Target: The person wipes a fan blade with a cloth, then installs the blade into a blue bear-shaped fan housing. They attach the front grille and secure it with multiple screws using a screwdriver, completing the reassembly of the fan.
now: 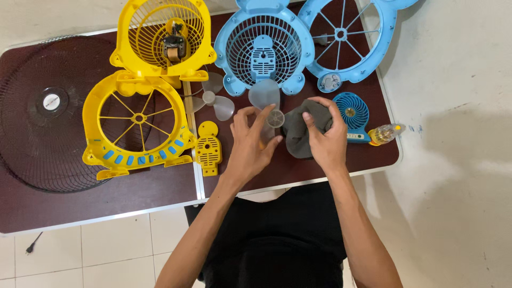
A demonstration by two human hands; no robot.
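Head view looks straight down on a dark brown table [160, 197] edged in pale trim, strewn with fan parts. At the far left of the frame lies a large black wire fan guard [42, 114]. Right of it sits a yellow front grille [136, 125] with thin spokes, and above that, at upper centre-left, a yellow rear housing [162, 37] that holds a small motor [174, 45] in its middle. A yellow cover plate [208, 149] lies just right of the yellow grille, and a clear fan blade [213, 98] rests above it. At upper centre stands a blue rear housing [265, 48], with a blue front grille [346, 40] at the upper right. A small blue handheld fan [353, 114] and a small yellow bottle [385, 133] lie near the right edge of the table.

Left hand [250, 146], at frame centre, is partly closed, its fingertips pinching a clear blue-tinted fan blade [266, 101] at the hub. Right hand [325, 138], just beside it, is curled around a grey cloth [301, 133], which is pressed against that blade, just below the blue housing.
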